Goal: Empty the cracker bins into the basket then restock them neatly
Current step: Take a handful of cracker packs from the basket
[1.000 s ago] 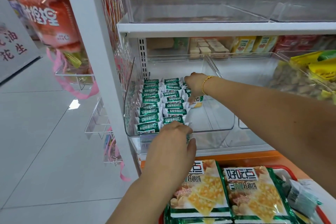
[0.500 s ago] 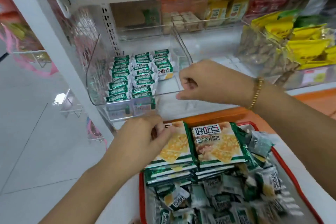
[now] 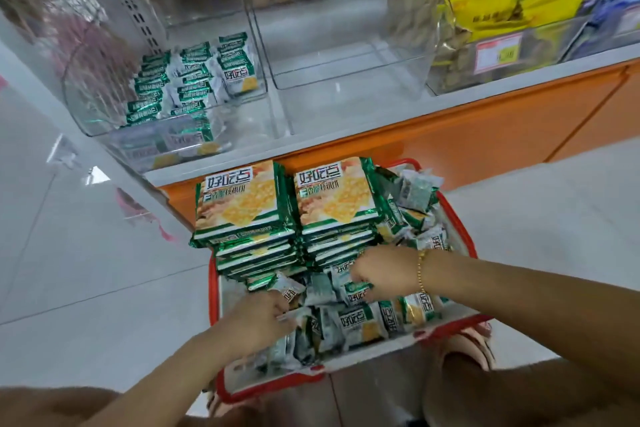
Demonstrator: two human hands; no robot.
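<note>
A red-rimmed basket (image 3: 446,331) stands on the floor below the shelf, holding two stacks of large green cracker packs (image 3: 242,208) and a heap of small green-and-white cracker packets (image 3: 356,322). My left hand (image 3: 258,321) is down in the heap, fingers curled on small packets. My right hand (image 3: 377,270), with a gold bracelet, pinches a small packet beside the stacks. On the shelf, the left clear bin (image 3: 86,114) holds neat rows of small cracker packets (image 3: 187,80). The clear bin (image 3: 346,73) next to it holds nothing.
A bin of yellow-topped snack bags (image 3: 485,10) sits at the right of the shelf, with a price label on its front. An orange panel (image 3: 485,121) runs under the shelf. Pale tiled floor (image 3: 69,270) lies on the left. My knees frame the basket's near edge.
Both hands have left the shelf bin and dropped into the basket's heap of small packets. The view has tilted down toward the basket.
</note>
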